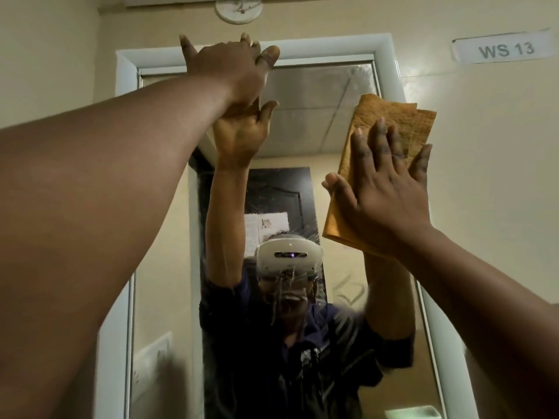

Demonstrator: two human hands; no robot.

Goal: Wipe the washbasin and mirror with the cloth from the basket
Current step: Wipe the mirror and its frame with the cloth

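Note:
A tall mirror in a white frame fills the wall ahead. My right hand presses a folded orange-brown cloth flat against the glass by the right edge of the mirror, fingers straight and spread. My left hand lies flat against the upper left of the mirror near the top of the frame, fingers straight. Streaks and water drops show on the glass around the middle. The washbasin is out of view.
The mirror reflects a person in a dark shirt with a white headset, both arms raised. A label reading "WS 13" sticks on the beige wall at upper right. A round white fitting sits above the frame.

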